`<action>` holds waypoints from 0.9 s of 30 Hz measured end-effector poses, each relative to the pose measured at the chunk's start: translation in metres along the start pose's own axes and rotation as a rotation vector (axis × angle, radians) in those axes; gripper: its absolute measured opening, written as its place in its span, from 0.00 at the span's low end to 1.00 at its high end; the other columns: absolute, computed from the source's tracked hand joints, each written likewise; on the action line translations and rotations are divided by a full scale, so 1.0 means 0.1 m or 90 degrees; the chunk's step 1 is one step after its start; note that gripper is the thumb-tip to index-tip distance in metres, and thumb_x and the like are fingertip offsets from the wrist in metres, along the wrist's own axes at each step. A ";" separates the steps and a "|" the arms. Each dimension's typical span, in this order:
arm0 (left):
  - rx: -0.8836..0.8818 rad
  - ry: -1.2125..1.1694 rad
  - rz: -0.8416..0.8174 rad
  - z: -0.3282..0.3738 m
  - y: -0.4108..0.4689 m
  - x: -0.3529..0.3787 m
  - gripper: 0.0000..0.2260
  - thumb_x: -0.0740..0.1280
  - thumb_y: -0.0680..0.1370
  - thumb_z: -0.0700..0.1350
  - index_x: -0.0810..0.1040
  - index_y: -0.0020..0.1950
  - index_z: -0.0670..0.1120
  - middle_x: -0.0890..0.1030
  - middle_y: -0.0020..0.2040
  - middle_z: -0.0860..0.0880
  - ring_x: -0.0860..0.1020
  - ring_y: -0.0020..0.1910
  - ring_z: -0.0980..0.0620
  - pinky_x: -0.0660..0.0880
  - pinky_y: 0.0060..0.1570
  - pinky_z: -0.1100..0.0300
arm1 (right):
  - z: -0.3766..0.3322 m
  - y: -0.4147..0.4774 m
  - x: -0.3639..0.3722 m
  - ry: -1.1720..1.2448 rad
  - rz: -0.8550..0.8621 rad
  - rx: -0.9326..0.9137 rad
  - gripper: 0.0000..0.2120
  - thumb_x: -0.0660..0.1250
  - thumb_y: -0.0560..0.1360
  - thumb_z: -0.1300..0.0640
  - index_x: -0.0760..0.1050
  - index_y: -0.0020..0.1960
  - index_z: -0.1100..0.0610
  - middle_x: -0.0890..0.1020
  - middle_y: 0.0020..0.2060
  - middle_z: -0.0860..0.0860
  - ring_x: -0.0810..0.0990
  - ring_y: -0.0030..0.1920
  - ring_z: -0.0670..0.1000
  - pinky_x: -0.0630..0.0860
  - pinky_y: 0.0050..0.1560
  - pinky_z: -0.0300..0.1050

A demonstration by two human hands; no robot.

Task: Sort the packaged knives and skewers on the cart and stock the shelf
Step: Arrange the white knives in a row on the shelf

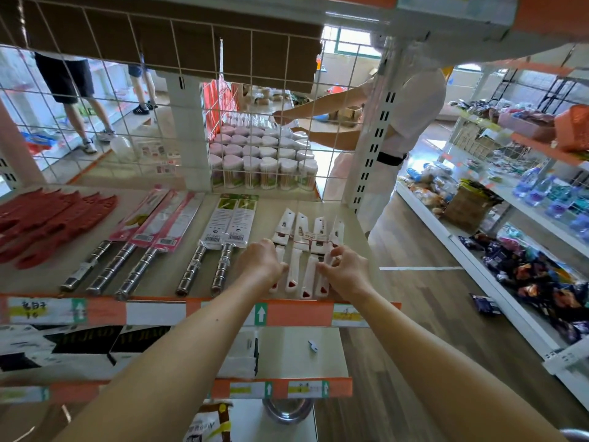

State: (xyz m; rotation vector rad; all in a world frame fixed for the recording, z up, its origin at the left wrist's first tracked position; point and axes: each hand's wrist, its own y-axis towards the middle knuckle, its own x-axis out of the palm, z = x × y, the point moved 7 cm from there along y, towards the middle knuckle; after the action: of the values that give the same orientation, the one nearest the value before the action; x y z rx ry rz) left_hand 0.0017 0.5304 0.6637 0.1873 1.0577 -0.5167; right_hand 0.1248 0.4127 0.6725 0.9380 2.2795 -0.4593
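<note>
Squaring up the row of white knives (302, 237) is judged to be the step in hand. They are laid at the right end of the shelf (173, 266), with blades pointed toward the wire grid (127, 122) at the back and handles toward the orange price strip (287, 314).

The right hand (347, 272) is set against the rightmost pack, with thumb and fingers curled round its handle. The left hand (259, 263) is bent over the leftmost handle. Whether that handle is pinched or only pressed cannot be told, since the fingertips are turned away.

For a neat result, the packs should be pushed together from both sides at once. The handle ends should be lined up just behind the strip, as is done with the 5 steel-handled knives (193, 269) beside them. A small gap should be kept between the 2 groups so the kinds are not mixed. The blades are sleeved, yet the handles are the safer part to be held.

Much is hidden. The middle of the white row is covered by both hands, so the count, about 4, is not certain. The writing on the strip is too small to be read. The red goods (54, 224) at the far left cannot be identified. No cart and no skewers can be picked out with confidence.
</note>
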 end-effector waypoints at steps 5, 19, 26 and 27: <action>-0.037 -0.071 -0.027 -0.04 0.01 0.01 0.09 0.71 0.73 0.48 0.76 0.46 0.43 0.79 0.42 0.46 0.80 0.43 0.49 0.75 0.37 0.60 | 0.03 0.01 -0.12 -0.059 0.015 -0.011 0.15 0.67 0.75 0.57 0.74 0.60 0.61 0.79 0.54 0.57 0.72 0.41 0.46 0.69 0.35 0.29; 0.075 0.089 0.112 0.19 -0.13 -0.17 0.10 0.60 0.76 0.31 0.72 0.56 0.38 0.78 0.53 0.41 0.78 0.49 0.44 0.71 0.40 0.59 | 0.06 -0.01 -0.10 -0.091 -0.031 -0.018 0.16 0.64 0.77 0.54 0.72 0.62 0.58 0.79 0.56 0.56 0.73 0.45 0.48 0.66 0.35 0.34; 0.145 0.170 0.093 0.19 -0.22 -0.10 0.14 0.59 0.77 0.30 0.71 0.61 0.39 0.77 0.57 0.41 0.79 0.53 0.45 0.70 0.42 0.62 | 0.06 -0.01 -0.10 -0.093 -0.050 -0.024 0.15 0.64 0.77 0.55 0.72 0.62 0.57 0.78 0.55 0.55 0.74 0.41 0.47 0.64 0.30 0.32; 0.155 0.174 0.086 0.20 -0.23 -0.08 0.14 0.60 0.77 0.31 0.73 0.61 0.39 0.77 0.57 0.42 0.79 0.54 0.46 0.69 0.42 0.63 | 0.06 -0.02 -0.10 -0.098 -0.052 -0.024 0.15 0.64 0.77 0.55 0.72 0.62 0.57 0.78 0.55 0.55 0.74 0.41 0.47 0.65 0.31 0.32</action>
State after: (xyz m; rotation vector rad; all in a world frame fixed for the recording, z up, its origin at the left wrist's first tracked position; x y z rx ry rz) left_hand 0.0026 0.5050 0.6823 0.5539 1.2361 -0.5059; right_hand 0.1316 0.4034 0.6753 0.7665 2.1836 -0.5038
